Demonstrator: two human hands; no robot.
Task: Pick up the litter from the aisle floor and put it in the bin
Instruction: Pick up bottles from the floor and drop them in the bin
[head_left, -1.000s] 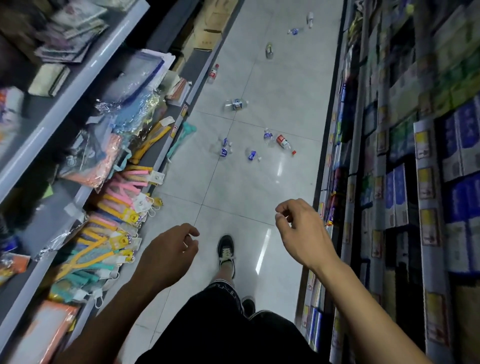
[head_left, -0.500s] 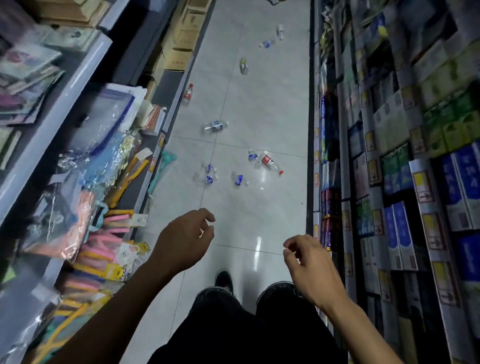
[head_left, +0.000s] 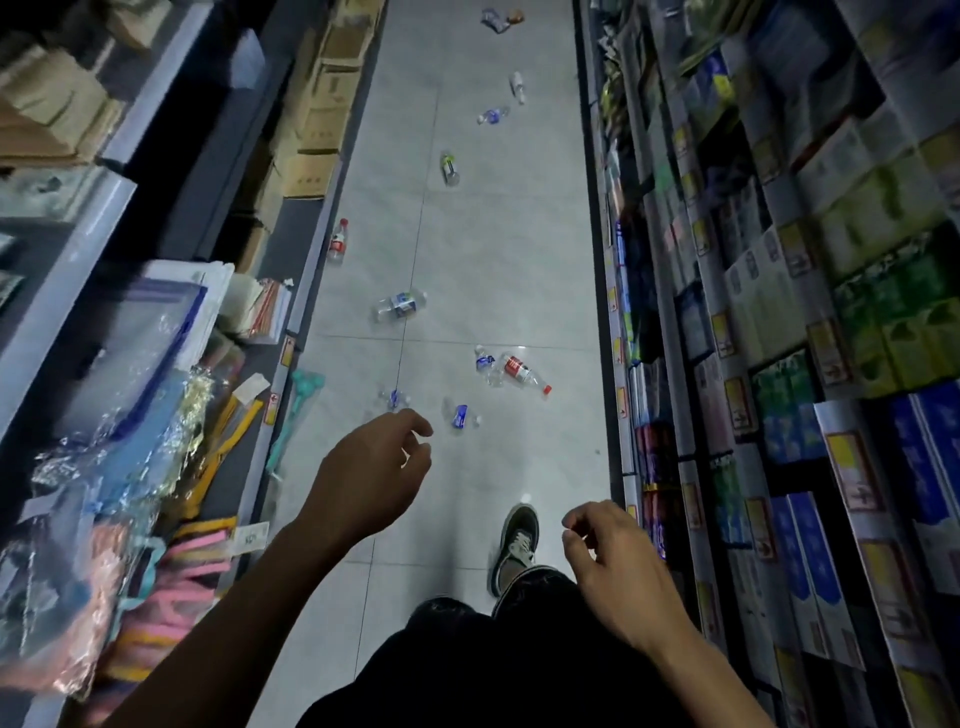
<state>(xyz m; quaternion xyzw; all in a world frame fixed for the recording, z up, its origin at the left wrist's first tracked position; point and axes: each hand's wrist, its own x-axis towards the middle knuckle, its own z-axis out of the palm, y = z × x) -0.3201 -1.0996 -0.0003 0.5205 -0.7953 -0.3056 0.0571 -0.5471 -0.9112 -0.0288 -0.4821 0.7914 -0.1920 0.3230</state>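
Note:
Several empty plastic bottles lie scattered along the grey tiled aisle floor. Nearest are a small crushed bottle with a blue label (head_left: 460, 416), another crushed one (head_left: 394, 399), and a red-labelled bottle with a red cap (head_left: 522, 372). Farther off lie a clear bottle with a blue-green label (head_left: 399, 305) and a red-labelled bottle (head_left: 337, 242) by the left shelf. My left hand (head_left: 369, 475) hangs above the floor with loosely curled fingers, holding nothing. My right hand (head_left: 613, 564) is lower right, fingers loosely curled, also holding nothing. No bin is in view.
Shelves line both sides: packaged goods and straps (head_left: 156, 467) on the left, boxed goods (head_left: 779, 415) on the right. Cardboard boxes (head_left: 317, 130) stand farther along on the left. My shoe (head_left: 517, 545) is on the floor. More litter (head_left: 498, 18) lies at the far end.
I have walked forward along the aisle, so the bottles are nearer. Both hands stay empty; the right hand has dropped lower in view.

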